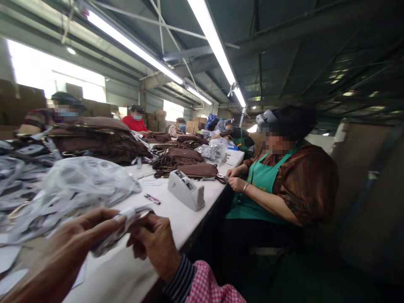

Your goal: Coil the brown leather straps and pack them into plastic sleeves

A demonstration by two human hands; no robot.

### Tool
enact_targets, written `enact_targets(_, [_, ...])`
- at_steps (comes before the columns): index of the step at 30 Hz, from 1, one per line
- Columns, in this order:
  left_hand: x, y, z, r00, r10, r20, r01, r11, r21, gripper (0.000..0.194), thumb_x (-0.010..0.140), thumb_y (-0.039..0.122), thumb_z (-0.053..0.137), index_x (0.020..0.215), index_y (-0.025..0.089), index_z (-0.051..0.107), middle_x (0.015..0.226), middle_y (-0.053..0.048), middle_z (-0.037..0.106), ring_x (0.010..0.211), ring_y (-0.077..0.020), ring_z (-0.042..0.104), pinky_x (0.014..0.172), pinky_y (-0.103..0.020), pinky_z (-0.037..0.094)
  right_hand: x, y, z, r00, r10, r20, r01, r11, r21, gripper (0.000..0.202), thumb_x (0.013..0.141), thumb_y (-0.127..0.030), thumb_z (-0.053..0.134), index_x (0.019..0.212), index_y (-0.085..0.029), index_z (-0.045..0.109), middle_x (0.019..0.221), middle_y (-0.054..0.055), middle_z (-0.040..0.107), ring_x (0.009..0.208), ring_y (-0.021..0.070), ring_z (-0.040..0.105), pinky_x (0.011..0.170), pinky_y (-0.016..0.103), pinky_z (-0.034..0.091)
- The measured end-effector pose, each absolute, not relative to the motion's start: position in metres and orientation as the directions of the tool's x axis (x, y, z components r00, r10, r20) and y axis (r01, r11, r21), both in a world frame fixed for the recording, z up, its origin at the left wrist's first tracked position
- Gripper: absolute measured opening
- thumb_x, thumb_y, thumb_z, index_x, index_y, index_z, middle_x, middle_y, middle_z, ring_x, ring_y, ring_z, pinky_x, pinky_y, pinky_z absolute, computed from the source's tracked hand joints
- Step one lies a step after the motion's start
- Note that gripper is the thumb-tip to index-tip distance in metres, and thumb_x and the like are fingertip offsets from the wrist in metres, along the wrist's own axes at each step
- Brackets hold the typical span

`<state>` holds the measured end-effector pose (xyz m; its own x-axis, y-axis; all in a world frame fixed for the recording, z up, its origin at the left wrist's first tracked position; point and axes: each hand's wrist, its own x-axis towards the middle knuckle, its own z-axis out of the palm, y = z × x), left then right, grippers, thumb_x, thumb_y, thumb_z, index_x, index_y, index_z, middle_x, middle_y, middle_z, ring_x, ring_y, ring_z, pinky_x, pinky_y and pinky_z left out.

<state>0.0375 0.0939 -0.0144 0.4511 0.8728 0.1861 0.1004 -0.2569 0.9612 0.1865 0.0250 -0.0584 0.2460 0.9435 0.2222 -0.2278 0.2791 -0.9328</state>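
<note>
While crumpled silvery plastic wrapping (131, 213) is pinched by the left hand (74, 240) and right hand (158, 242), any contents are hidden. Beyond both, tape (185, 180) is held in a grey plastic dispenser (183, 192).

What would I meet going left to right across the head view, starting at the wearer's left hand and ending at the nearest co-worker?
Left hand → crumpled shiny piece held between both hands → right hand → tape dispenser → co-worker in the green apron.

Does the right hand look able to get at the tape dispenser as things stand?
Probably yes: the grey tape dispenser stands ahead of the right hand, with nothing visible between them. However, that hand seems occupied with a crinkled item.
</note>
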Motion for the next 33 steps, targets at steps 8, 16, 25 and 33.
enact_targets(8, [0.045,0.068,0.001,0.501,0.846,0.183,0.002,-0.213,0.977,0.03,0.073,0.045,0.072,0.073,0.015,0.067,0.065,0.002,0.058,0.062,-0.0145,0.047,0.059,-0.026,0.033,0.229,-0.012,-0.021,0.059,0.655,0.753,0.744,0.474,-0.471,0.019,0.093,-0.021,0.066,0.112,-0.022,0.071,0.106,0.007,0.069,0.094,0.0195,0.065,0.088,0.033,0.054])
enact_targets(16, [0.046,0.047,0.004,0.521,0.816,0.249,-0.007,-0.287,0.958,0.014,0.066,0.029,0.067,0.069,0.016,0.065,0.07,-0.001,0.06,0.074,-0.0182,0.051,0.066,-0.03,0.036,0.225,-0.005,-0.014,-0.361,0.635,0.683,0.871,0.491,0.003,0.026,0.099,-0.016,0.053,0.122,-0.019,0.064,0.101,0.01,0.07,0.097,0.0236,0.068,0.08,0.032,0.057])
enact_targets(25, [0.057,0.055,-0.014,0.5,0.862,0.08,0.11,-0.155,0.982,0.033,0.052,0.02,0.083,0.077,0.017,0.061,0.068,0.004,0.059,0.064,-0.0137,0.048,0.054,-0.026,0.031,0.25,0.014,-0.04,-0.388,0.614,0.688,0.856,0.517,0.021,0.033,0.078,-0.008,0.058,0.105,-0.026,0.063,0.093,0.005,0.068,0.088,0.0227,0.069,0.066,0.028,0.053])
enact_targets(33, [0.053,0.051,-0.01,0.608,0.771,0.19,0.054,-0.279,0.959,0.048,0.066,0.028,0.074,0.112,0.023,0.059,0.074,0.004,0.057,0.069,-0.0167,0.053,0.058,-0.025,0.039,0.238,0.003,-0.022,-0.203,0.782,0.589,0.844,0.445,-0.3,0.017,0.066,-0.012,0.068,0.078,-0.021,0.06,0.083,0.001,0.062,0.072,0.0168,0.06,0.061,0.026,0.039])
